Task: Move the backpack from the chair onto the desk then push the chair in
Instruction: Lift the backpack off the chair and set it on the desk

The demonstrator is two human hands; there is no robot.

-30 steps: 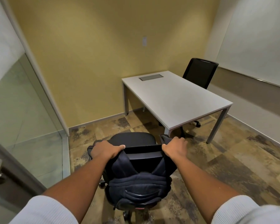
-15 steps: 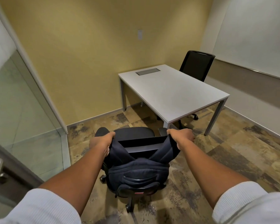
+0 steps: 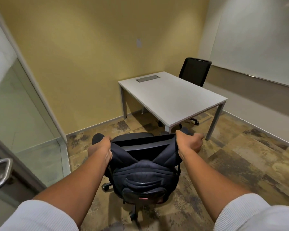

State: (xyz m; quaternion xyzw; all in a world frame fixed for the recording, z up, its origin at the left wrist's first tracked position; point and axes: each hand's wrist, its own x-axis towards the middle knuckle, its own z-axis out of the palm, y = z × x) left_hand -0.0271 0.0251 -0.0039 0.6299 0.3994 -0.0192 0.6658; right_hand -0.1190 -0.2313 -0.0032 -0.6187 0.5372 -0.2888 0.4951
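A dark navy backpack (image 3: pixel 143 174) hangs on the back of a black swivel chair (image 3: pixel 133 138) right in front of me, its two shoulder straps looped over the backrest. My left hand (image 3: pixel 101 148) grips the left strap and my right hand (image 3: pixel 189 141) grips the right strap, both pulled outward to the sides. The white desk (image 3: pixel 172 97) stands just beyond the chair, its near corner close to my right hand. The chair's seat is mostly hidden behind the backrest and bag.
A second black chair (image 3: pixel 194 71) stands at the desk's far side. A glass partition (image 3: pixel 22 104) and a door with a metal handle (image 3: pixel 1 170) lie to my left. A whiteboard (image 3: pixel 257 40) covers the right wall. A grey cable hatch (image 3: pixel 147 78) sits in the desktop.
My hands have spread further apart, stretching the straps wide off the backrest's corners. The view has pulled back slightly, so the chair and desk sit lower and further away.
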